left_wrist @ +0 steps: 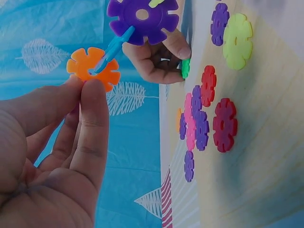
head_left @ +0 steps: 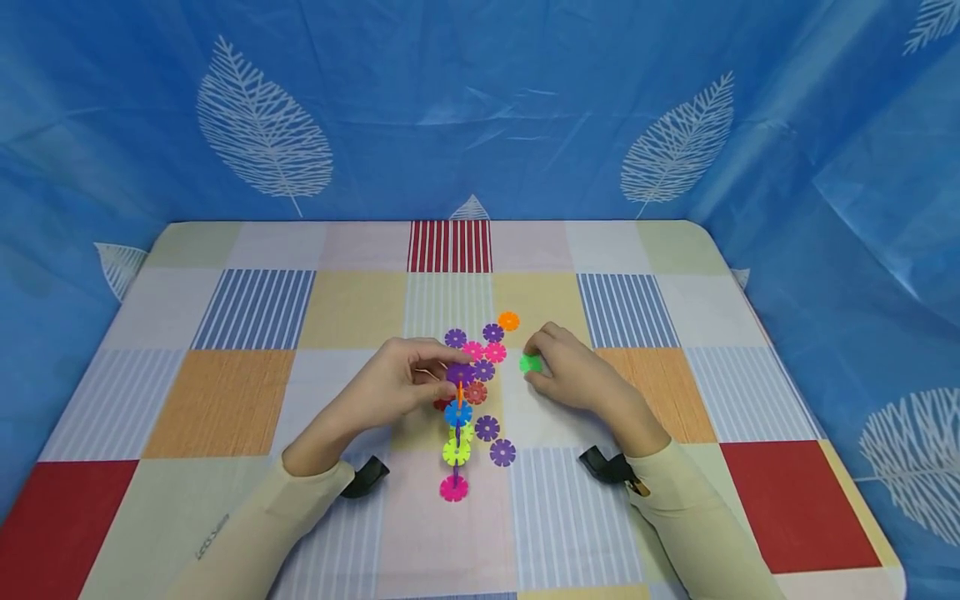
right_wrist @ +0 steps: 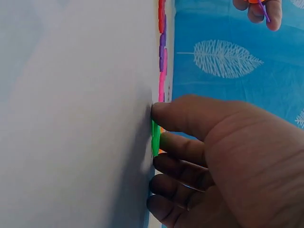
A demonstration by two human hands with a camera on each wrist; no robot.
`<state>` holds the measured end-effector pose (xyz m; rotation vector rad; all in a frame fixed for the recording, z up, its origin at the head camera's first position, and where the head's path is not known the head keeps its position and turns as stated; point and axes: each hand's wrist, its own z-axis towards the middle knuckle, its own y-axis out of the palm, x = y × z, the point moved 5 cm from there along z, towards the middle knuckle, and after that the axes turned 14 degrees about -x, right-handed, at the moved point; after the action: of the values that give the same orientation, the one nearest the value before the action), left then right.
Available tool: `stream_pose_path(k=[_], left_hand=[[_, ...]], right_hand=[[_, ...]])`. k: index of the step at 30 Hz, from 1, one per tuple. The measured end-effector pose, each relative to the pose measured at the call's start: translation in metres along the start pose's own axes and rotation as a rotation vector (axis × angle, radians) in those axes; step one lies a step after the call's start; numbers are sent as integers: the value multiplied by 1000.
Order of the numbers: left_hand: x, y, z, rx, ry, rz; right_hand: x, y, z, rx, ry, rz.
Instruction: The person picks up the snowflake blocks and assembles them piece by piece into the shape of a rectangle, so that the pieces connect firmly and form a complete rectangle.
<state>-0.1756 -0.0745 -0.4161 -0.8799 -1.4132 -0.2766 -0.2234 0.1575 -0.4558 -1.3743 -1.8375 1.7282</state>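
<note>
Two red discs [head_left: 476, 392], five purple discs [head_left: 487, 428], two pink discs [head_left: 495, 352], one orange disc [head_left: 509, 321] and one yellow disc [head_left: 468, 432], all loose and flat on the patched surface [head_left: 225, 400]. Mostly bunched close together, between the two hands. Behind, a blue sheet [head_left: 480, 92] with big white leaves [head_left: 266, 125]. Near the left sleeve [head_left: 247, 533] and the right sleeve [head_left: 697, 521], something black by each cuff.

In the way from above: a chain [head_left: 458, 412] of joined discs, right over parts of the yellow disc and one red disc. Left hand [head_left: 393, 379] pinching one end of the chain, up off the surface. Right hand [head_left: 570, 371] pinching a green disc [head_left: 531, 364], to the right of the bunch and low down. Cannot tell if touching the surface or just above.

From the left wrist, both red discs whole, and an orange bit of the chain seen flat-on; from the head, only a thin orange edge. Pink end of the chain only in the head view. From the right wrist, just thin edges of the green disc and its loose neighbours.

Small dark writing [head_left: 212, 536] by the left sleeve, maybe starting "Let's"; the rest too tiny to read.
</note>
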Motion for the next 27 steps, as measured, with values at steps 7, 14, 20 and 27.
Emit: stream_pose_path(k=[7, 14, 20, 27], left_hand=[[0, 0, 0, 1, -12, 5], [1, 1, 0, 1, 7, -3], [-1, 2, 0, 6, 24, -6], [0, 2, 0, 18, 46, -29]], right_hand=[[-4, -6, -3, 75, -14, 38], [-21, -19, -12, 174, -173, 145], [-37, -28, -22, 257, -409, 281], [-46, -31, -23, 239, -511, 530]])
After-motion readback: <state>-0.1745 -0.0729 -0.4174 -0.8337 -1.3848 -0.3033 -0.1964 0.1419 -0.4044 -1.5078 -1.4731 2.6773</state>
